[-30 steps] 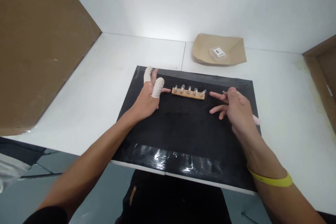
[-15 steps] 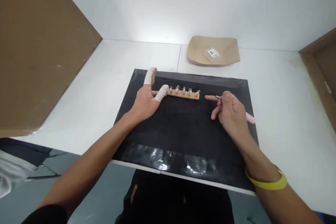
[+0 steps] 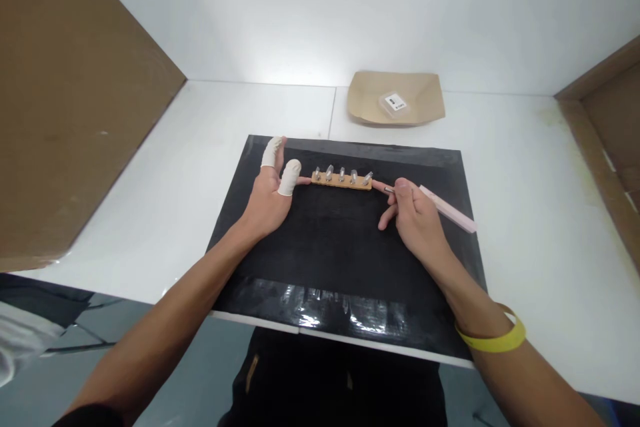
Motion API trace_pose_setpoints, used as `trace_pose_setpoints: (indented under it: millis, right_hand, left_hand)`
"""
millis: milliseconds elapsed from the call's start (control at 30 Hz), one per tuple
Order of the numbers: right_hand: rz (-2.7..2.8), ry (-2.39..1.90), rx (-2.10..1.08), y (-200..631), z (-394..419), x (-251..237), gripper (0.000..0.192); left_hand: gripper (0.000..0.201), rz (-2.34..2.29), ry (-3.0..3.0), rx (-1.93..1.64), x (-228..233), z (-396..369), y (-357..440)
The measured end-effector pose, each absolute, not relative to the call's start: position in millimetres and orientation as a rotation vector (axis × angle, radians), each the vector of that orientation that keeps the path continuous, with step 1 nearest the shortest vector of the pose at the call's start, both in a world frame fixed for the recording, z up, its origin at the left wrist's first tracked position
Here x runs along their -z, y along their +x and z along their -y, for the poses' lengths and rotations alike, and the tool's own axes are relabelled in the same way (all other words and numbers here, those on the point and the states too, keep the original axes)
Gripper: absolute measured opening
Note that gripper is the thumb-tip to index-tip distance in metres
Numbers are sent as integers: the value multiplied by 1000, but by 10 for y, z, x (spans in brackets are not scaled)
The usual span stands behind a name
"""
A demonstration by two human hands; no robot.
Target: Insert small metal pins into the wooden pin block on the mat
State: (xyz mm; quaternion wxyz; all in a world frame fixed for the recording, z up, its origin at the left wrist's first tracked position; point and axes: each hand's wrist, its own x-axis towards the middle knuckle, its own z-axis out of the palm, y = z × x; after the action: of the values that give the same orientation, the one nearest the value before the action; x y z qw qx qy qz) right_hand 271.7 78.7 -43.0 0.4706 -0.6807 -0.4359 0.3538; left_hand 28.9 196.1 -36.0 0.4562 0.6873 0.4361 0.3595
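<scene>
A small tan strip [image 3: 342, 181] with several clear, silver-tipped pieces standing on it lies on a black mat [image 3: 345, 260]. My left hand [image 3: 273, 193], with white finger cots on thumb and forefinger, rests on the mat, one fingertip touching the strip's left end. My right hand [image 3: 411, 217] holds a slim pink tool [image 3: 447, 209] like a pen. Its metal tip sits by the strip's right end, where my forefinger also touches.
A brown paper tray [image 3: 395, 99] holding a small clear packet stands at the back of the white table [image 3: 165, 180]. Cardboard panels [image 3: 70, 93] stand at the left and right edges. The mat's near edge overhangs the table front.
My right hand has moved left with the pink tool until it reached the strip's right end. My left hand has stayed at the left end, its thumb drawn in a little.
</scene>
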Motion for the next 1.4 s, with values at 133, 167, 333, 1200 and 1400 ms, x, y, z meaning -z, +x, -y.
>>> trace_pose_setpoints:
  millis: [133, 167, 333, 1200, 1400]
  right_hand:
    - [1041, -1639, -872, 2721, -794, 438, 63]
    - [1049, -1650, -869, 2723, -796, 441, 63]
    - [1023, -1693, -867, 2723, -791, 458, 61]
    - [625, -1212, -987, 2739, -864, 411, 70]
    - [665, -1217, -969, 2709, -865, 422, 68]
  left_hand:
    - [78, -1046, 1645, -886, 352, -1943, 302]
    - [79, -1051, 1644, -883, 360, -1950, 305]
    - [70, -1133, 1703, -860, 382, -2036, 289]
    - [38, -898, 2841, -305, 31, -2098, 888]
    - [16, -889, 2824, -295, 49, -2143, 990]
